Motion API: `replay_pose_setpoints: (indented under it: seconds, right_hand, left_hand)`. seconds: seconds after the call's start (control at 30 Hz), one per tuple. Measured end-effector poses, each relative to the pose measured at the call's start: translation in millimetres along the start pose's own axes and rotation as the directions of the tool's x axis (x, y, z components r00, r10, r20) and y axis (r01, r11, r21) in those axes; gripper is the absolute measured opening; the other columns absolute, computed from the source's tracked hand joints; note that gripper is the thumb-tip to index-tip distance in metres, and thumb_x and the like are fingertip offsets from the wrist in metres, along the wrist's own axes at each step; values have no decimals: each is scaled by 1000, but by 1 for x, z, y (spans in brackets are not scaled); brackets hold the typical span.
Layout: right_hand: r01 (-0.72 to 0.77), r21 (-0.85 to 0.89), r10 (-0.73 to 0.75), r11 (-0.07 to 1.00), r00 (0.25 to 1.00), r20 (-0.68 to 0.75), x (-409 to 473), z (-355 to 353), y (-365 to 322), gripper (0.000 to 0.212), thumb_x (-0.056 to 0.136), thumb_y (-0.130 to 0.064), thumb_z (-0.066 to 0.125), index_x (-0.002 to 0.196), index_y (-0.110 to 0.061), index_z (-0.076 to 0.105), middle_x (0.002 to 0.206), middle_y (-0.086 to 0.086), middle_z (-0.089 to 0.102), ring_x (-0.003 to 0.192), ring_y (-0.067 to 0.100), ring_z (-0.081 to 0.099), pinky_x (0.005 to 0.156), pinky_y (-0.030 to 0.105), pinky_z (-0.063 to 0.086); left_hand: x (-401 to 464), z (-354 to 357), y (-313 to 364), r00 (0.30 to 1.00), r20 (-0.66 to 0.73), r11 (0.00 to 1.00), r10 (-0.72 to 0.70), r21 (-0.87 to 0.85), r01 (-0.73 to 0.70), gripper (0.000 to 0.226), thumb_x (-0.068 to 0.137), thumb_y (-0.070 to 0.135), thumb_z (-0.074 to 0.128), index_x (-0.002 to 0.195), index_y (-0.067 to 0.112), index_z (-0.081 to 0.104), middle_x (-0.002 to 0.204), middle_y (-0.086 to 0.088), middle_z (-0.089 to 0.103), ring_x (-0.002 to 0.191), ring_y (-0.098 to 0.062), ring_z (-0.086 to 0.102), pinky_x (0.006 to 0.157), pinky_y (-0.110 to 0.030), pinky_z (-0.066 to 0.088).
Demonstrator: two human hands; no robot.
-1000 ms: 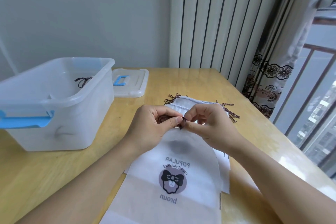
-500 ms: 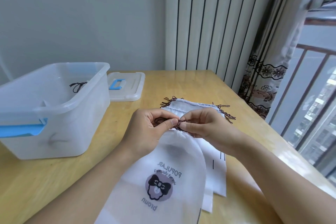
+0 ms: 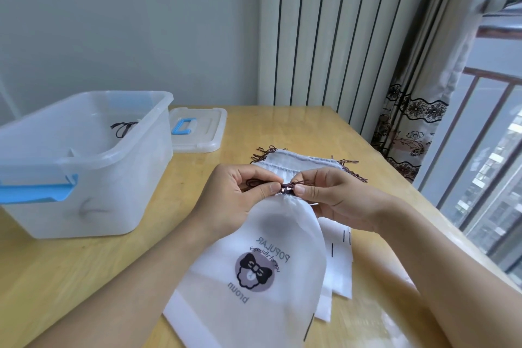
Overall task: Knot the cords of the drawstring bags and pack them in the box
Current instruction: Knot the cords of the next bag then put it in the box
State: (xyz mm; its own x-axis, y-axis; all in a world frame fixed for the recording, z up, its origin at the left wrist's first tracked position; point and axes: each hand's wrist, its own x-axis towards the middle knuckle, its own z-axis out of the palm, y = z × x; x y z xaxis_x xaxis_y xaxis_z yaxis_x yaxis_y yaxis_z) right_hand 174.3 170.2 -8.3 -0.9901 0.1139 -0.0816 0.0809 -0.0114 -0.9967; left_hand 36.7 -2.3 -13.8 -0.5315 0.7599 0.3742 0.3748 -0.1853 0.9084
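**Inspector:** At the table's centre, the left hand (image 3: 237,200) and right hand (image 3: 333,198) each pinch the dark cord (image 3: 287,189) at the bag (image 3: 271,260) neck. Purpose?

**Assistant:** Likely drawing the knot snug; opposing grips keep the cord taut against the gathered mouth.

**Inspector:** Materials?

**Assistant:** The bag is thin, white, matte fabric, printed, lying on a stack (image 3: 299,162) of similar bags. The box (image 3: 84,161), translucent plastic with blue latches, stands left and holds one knotted bag (image 3: 123,128). Its lid (image 3: 197,130) lies beyond it, on the table (image 3: 324,127).

Single head view, looking forward and down over table (image 3: 324,127), close above hands; wall and window beyond.
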Motion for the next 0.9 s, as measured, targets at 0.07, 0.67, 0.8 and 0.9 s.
replay_pose_setpoints:
  seconds: [0.07,0.67,0.8,0.9]
  right_hand:
    - [-8,30,7,1000,1000,24,0,-1,1,16,98,-20,61,97,-10,73,97,9,67,90,20,64,82,32,55]
    - [-19,475,86,880,989,-120,7,18,-1,32,94,-40,59,71,-19,56,73,-3,44,63,13,39,54,23,27]
    - [-12,461,100,887,981,-168,7,22,-5,27,93,-37,60,74,-17,57,70,-4,52,57,11,42,51,21,26]
    - [-15,482,116,876,977,-179,8,23,-4,18,92,-32,60,84,-17,58,67,-2,56,55,10,43,49,20,28]
  left_hand:
    - [0,0,1,1000,1,1000,6,0,-6,16,83,0,76,84,16,78,82,2,78,78,-8,72,75,-15,52]
    - [-1,-1,3,999,-39,1000,12,11,-11,43,80,-20,67,57,17,73,83,8,77,79,-9,74,77,-12,51]
    - [-1,1,2,1000,-18,1000,12,-26,-12,36,80,-17,71,63,15,70,77,1,76,76,-8,73,74,-15,53]
    - [0,1,0,1000,-20,999,18,-41,-18,26,78,-9,77,71,14,65,74,-1,71,73,-12,67,74,-21,55]
